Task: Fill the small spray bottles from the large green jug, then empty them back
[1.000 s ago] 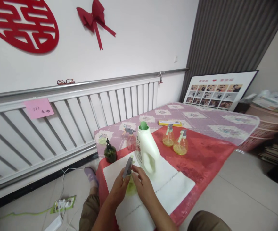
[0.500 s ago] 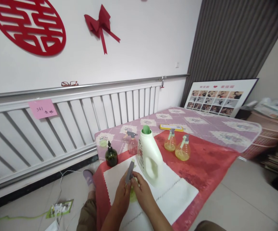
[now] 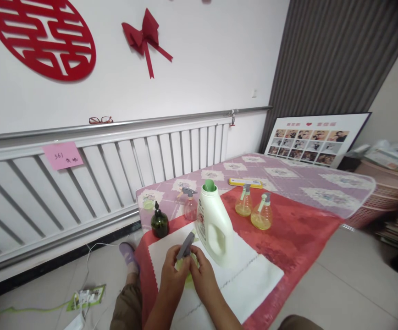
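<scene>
Both of my hands are closed around one spray bottle (image 3: 186, 246) with a grey trigger head and a yellow-green body, held above a white cloth (image 3: 250, 284). My left hand (image 3: 172, 270) grips it from the left, and my right hand (image 3: 201, 266) closes on its neck from the right. Most of the bottle's body is hidden by my fingers. Just beyond my right hand stands a large white detergent jug (image 3: 216, 224) with a green spout. Behind my hands are a pink spray bottle (image 3: 190, 208) and a dark green pump bottle (image 3: 159, 223).
Two spray bottles with yellow liquid, one (image 3: 243, 204) behind the other (image 3: 262, 215), stand on a red cloth (image 3: 298, 229). A yellow box (image 3: 245, 183) lies farther back. A white radiator (image 3: 116, 174) lines the wall. A power strip (image 3: 87, 298) lies on the floor.
The spray bottle's grey head has tilted more to the right and sits slightly lower. My left hand has shifted a little left on it. The other bottles and the jug have not moved.
</scene>
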The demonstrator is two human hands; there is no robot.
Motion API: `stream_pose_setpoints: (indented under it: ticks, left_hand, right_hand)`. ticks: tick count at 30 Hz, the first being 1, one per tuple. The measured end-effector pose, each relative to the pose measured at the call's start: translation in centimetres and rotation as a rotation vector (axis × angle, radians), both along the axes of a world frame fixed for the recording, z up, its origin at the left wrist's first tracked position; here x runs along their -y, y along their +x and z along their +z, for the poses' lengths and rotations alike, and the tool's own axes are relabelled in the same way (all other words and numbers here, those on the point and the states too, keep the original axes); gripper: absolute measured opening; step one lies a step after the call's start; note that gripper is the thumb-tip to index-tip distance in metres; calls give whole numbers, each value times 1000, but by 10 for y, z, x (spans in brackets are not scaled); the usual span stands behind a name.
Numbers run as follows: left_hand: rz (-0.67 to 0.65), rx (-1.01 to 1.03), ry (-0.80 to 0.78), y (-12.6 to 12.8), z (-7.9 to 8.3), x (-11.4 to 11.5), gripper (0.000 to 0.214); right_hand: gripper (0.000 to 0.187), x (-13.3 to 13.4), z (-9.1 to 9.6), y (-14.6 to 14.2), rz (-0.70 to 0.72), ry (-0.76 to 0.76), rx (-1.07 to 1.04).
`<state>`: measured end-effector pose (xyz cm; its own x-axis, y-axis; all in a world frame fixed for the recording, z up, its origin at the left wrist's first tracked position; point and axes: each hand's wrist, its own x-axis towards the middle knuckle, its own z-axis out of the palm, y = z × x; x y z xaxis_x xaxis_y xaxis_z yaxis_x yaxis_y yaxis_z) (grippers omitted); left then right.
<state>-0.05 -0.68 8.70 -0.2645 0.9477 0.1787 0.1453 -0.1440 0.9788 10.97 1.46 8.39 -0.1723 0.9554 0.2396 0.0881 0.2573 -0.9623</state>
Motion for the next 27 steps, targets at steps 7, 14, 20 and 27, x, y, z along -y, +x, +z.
stream_pose_setpoints:
  ticks: [7, 14, 20, 27]
  left_hand:
    - [184, -177, -145, 15, 17, -10, 15]
    - [233, -196, -174, 16, 20, -13, 11]
    - [156, -140, -163, 7, 8, -13, 18]
    - [96, -73, -55, 4, -1, -12, 24]
  right_hand:
    - [30, -2, -13, -4, -66, 37, -6]
    - [33, -6, -23, -6, -95, 55, 9]
    - [35, -5, -32, -5, -135, 56, 39]
    - [36, -6, -40, -5, -137, 76, 64]
